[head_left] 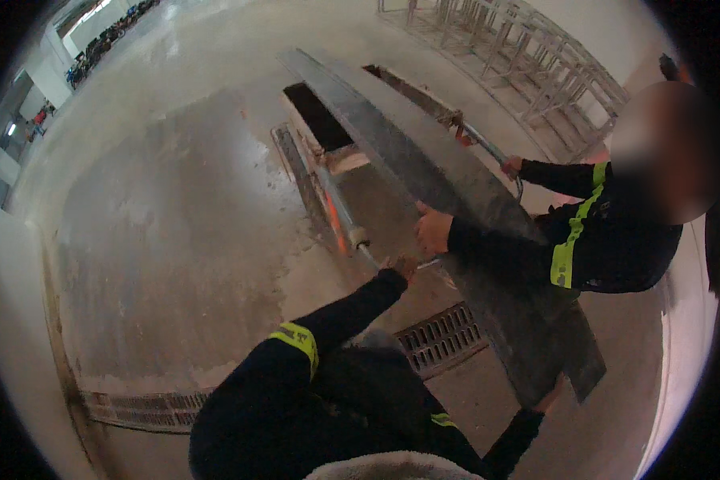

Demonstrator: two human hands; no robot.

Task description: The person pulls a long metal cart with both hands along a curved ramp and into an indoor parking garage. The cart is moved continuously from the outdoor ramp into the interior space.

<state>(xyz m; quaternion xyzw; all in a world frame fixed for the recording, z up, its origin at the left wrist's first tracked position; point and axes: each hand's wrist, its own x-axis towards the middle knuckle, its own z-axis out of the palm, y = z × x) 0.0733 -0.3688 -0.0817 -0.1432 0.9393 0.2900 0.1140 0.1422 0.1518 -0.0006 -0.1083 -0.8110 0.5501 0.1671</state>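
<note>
A long dark grey metal plate [424, 160] runs diagonally from the far middle down to the near right. My right hand [546, 398] is closed around its near end, with most of the fingers hidden behind the metal. My left hand [404, 267] is wrapped round a thin metal rod [429, 262], left of the plate. The rod seems to join a thicker grey pipe [338, 200] that slopes away from me. At the right stands a co-worker [608, 208]; one of their hands [434, 230] is at the plate's left edge, the other [512, 166] holds a curved metal pipe [488, 144].
A dark rectangular pit [318, 118] opens in the concrete floor left of the plate, with another dark opening [408, 86] beyond. Floor grates [442, 340] lie near my legs and at the left [148, 410]. Metal frames [528, 64] stand along the far right wall.
</note>
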